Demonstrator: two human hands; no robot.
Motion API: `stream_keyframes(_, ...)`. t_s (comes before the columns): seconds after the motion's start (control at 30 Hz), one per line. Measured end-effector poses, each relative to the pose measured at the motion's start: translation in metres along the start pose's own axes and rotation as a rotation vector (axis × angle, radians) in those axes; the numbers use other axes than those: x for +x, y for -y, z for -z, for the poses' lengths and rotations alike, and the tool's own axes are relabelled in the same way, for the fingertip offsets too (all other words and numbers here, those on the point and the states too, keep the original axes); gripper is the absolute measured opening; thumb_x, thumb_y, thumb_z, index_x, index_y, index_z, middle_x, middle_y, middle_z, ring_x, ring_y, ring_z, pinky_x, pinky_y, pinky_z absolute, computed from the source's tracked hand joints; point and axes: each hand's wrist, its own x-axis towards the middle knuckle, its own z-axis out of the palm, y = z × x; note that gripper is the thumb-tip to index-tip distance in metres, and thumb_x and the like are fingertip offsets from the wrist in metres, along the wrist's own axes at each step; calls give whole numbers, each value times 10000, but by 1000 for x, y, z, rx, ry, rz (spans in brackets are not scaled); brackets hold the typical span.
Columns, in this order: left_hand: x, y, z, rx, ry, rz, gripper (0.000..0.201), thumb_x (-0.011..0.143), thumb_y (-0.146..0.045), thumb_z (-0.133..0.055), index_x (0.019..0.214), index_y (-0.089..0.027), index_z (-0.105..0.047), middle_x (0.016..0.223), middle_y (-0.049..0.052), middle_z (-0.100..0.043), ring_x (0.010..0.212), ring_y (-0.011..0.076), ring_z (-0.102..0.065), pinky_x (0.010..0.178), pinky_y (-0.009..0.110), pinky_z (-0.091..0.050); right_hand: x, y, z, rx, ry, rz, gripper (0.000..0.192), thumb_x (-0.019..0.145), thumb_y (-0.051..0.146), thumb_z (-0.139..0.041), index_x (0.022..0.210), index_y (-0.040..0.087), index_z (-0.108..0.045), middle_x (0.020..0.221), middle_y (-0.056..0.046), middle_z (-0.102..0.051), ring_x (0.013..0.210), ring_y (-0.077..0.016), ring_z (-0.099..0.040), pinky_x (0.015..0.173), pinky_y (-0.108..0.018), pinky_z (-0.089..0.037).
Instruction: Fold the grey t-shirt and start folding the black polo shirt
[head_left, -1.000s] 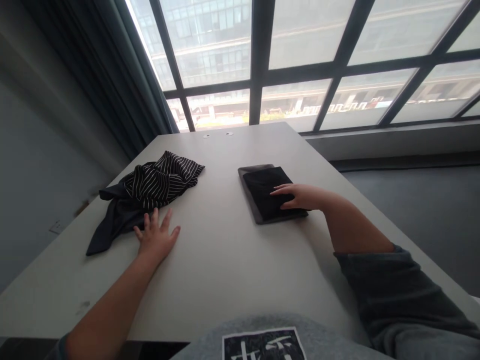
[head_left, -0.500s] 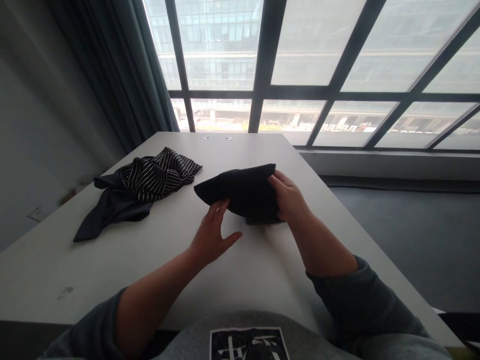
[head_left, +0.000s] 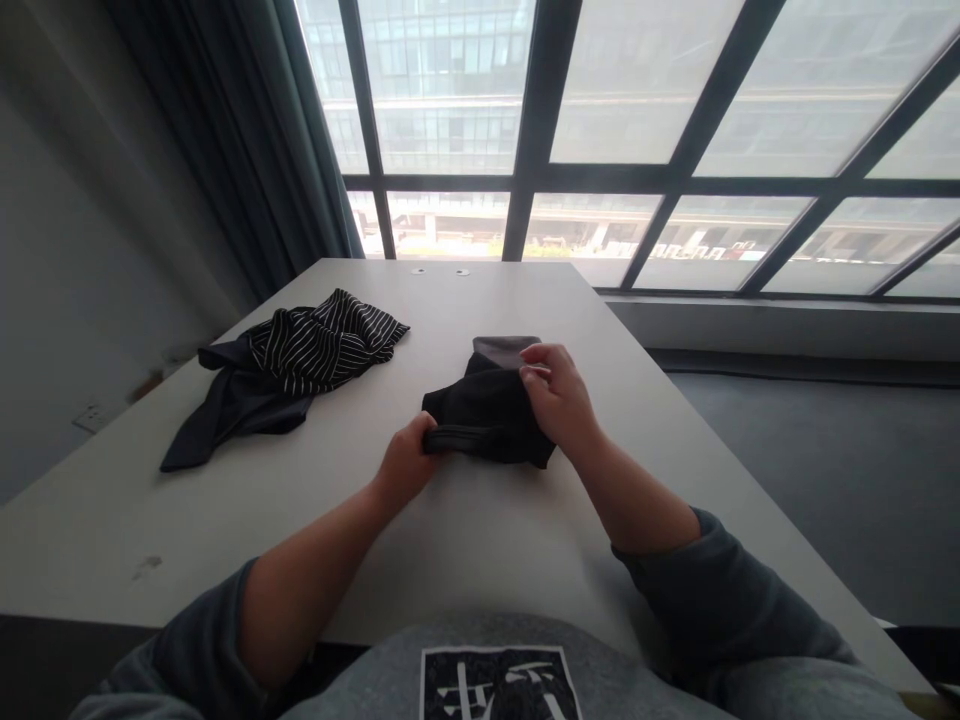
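The black folded cloth [head_left: 484, 410] lay on the tabletop [head_left: 465, 520] straight ahead between both hands, its long axis running left to right, the left hand [head_left: 405, 468] pinching its near-left edge and the right hand [head_left: 559, 400] gripping its far-right side.

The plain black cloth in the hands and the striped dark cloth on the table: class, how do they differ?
The plain black cloth has no pattern; the striped dark cloth shows thin white lines. The plain one is gripped by the left hand and right hand; the striped one lies untouched and crumpled. Both rest on the white table.
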Motion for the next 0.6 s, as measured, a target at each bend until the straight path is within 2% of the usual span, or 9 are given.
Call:
stream_keyframes(0.1, -4, -8, 7, 55, -84, 12, 254, 803, -292, -741, 767, -254, -492, 645, -68, -545, 608, 153, -503, 612, 274, -404, -15, 23, 0, -248, 386, 305, 325, 877, 435, -761, 1157, 281, -700, 1198, -110, -698, 1136, -334, -618, 998, -465, -489)
stream_keyframes(0.13, -6, -10, 10, 94, -85, -4, 257, 798, -294, -749, 769, -257, -497, 652, -61, -557, 610, 159, -517, 619, 281, -408, -18, 26, -3, -323, 512, 338, 271, 861, 379, -785, 1100, 273, -712, 1127, -100, -707, 1067, -321, -633, 960, -448, -488)
stream_keyframes(0.2, -7, -15, 14, 156, -65, -49, 233, 809, -292, -738, 790, -265, -507, 697, -39, -600, 640, 178, -564, 650, 297, -426, -22, 27, -10, -441, 626, 329, 116, 847, 245, -765, 933, 242, -689, 969, -73, -695, 909, -271, -637, 842, -388, -474)
stream_keyframes(0.3, -8, -20, 20, 181, 126, -167, 185, 837, -325, -719, 859, -274, -543, 801, -3, -662, 701, 200, -623, 669, 303, -442, -17, 15, -16, -489, 567, 276, 172, 800, 140, -735, 800, 223, -584, 864, -40, -649, 776, -211, -586, 701, -325, -410)
stream_keyframes(0.37, -6, -22, 25, 192, 271, -249, 141, 867, -338, -686, 884, -269, -564, 843, 11, -676, 715, 199, -628, 653, 294, -431, -12, 8, -15, -521, 451, 288, 221, 778, 140, -756, 786, 225, -553, 853, -35, -630, 776, -208, -563, 700, -322, -403)
stream_keyframes(0.4, -5, -23, 27, 206, 284, -271, 113, 891, -337, -657, 884, -263, -572, 858, 18, -677, 724, 196, -625, 649, 289, -422, -11, 7, -13, -561, 381, 311, 230, 784, 146, -763, 775, 226, -547, 845, -40, -620, 801, -219, -559, 729, -330, -414)
stream_keyframes(0.43, -4, -23, 30, 228, 237, -267, 99, 916, -331, -624, 875, -255, -576, 866, 24, -675, 733, 194, -620, 652, 286, -416, -11, 7, -12, -613, 316, 346, 230, 800, 155, -766, 767, 226, -549, 849, -50, -617, 841, -237, -559, 771, -344, -426)
stream_keyframes(0.5, -1, -22, 36, 281, 31, -187, 148, 948, -322, -583, 825, -240, -571, 824, 21, -658, 719, 184, -594, 656, 283, -394, -13, 11, -10, -696, 271, 460, 213, 833, 190, -784, 779, 221, -580, 922, -82, -634, 935, -272, -556, 853, -380, -439)
stream_keyframes(0.6, 2, -19, 44, 326, -211, -26, 294, 925, -343, -619, 688, -230, -488, 648, -20, -570, 608, 155, -496, 619, 278, -333, -22, 22, -11, -699, 462, 661, 187, 847, 245, -825, 875, 208, -643, 1102, -107, -648, 977, -268, -560, 882, -389, -455)
